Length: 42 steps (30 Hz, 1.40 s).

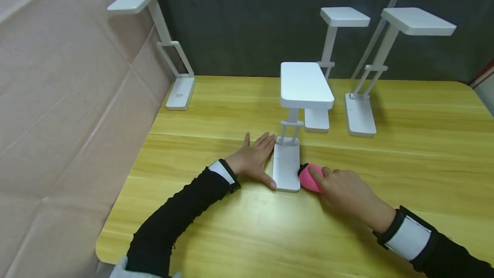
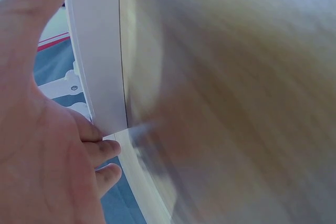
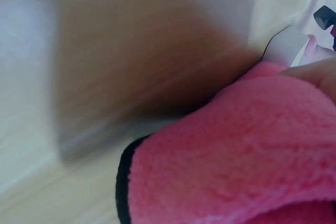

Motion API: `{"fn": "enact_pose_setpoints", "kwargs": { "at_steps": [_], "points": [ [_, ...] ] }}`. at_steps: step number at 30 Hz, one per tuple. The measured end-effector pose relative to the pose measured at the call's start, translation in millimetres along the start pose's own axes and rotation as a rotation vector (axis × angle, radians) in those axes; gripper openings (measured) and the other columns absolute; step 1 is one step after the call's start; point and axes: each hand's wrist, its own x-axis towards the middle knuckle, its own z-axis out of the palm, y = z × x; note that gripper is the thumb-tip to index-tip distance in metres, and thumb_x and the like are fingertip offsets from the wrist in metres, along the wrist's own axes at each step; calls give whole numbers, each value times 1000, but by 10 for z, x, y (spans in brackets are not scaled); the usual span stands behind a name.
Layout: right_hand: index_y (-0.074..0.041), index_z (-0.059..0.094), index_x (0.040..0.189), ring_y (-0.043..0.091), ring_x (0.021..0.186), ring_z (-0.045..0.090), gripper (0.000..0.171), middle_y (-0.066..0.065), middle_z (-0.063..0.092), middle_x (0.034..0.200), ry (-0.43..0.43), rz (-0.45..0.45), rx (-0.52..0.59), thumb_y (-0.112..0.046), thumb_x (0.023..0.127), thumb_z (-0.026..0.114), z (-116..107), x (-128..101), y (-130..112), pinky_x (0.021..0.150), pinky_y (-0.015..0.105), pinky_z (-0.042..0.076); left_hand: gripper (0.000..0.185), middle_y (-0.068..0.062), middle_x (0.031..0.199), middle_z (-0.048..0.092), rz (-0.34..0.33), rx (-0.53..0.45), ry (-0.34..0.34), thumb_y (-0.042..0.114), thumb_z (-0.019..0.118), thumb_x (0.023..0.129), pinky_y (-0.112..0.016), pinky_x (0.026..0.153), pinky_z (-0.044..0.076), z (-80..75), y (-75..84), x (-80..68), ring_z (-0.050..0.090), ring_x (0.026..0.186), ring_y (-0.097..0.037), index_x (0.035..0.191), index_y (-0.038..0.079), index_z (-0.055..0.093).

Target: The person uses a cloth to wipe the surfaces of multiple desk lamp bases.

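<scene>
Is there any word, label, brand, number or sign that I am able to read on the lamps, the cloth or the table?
None can be read.
Far-left desk lamp: a small faint mark on its base, too small to read.
Nearest desk lamp, pink cloth and table: no text shows; both wrist views are blurred.

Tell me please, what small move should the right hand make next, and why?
Probably slide the pink cloth leftward onto the lamp base. The right hand holds the cloth against the base's right edge, and the left hand rests flat against its left side, seemingly steadying it.
</scene>
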Motion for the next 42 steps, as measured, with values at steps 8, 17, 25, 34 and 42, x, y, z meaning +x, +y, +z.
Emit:
{"fn": "enact_pose_setpoints", "kwargs": {
  "at_steps": [8,17,25,34,42],
  "points": [
    [-7,62,123,7,48,40,50,4,58,76,-74,-73,176,-16,75,72,-56,-70,57,43,26,38,136,-10,159,-6,-3,-13,1,79,65,63,-64,106,-9,9,-39,-9,-12,144,-22,152,4,-5],
    [-9,59,130,5,73,55,51,0,68,101,-96,-29,414,-22,82,72,-227,63,337,62,31,49,136,-10,159,-4,13,-14,11,79,65,63,-65,106,-8,23,-22,1,-10,144,-23,152,4,-4],
    [-9,55,133,11,59,49,50,5,63,88,-33,36,287,-21,86,67,-20,436,408,52,28,44,137,-10,159,-3,27,-25,15,80,65,62,-65,106,-8,48,16,7,-9,144,-24,152,4,-3],
    [-8,56,132,10,54,48,50,8,63,89,-10,25,257,-22,85,68,39,452,307,50,27,45,138,-9,159,-4,7,-1,20,80,65,61,-64,107,-6,2,20,-15,-9,144,-23,152,4,-4],
    [-10,62,127,4,54,43,49,2,62,85,10,-67,260,-25,82,70,36,333,170,50,23,42,138,-10,159,-3,5,-1,18,80,65,61,-64,107,-6,-8,-5,-34,-8,144,-24,152,4,-4]
  ]
}}
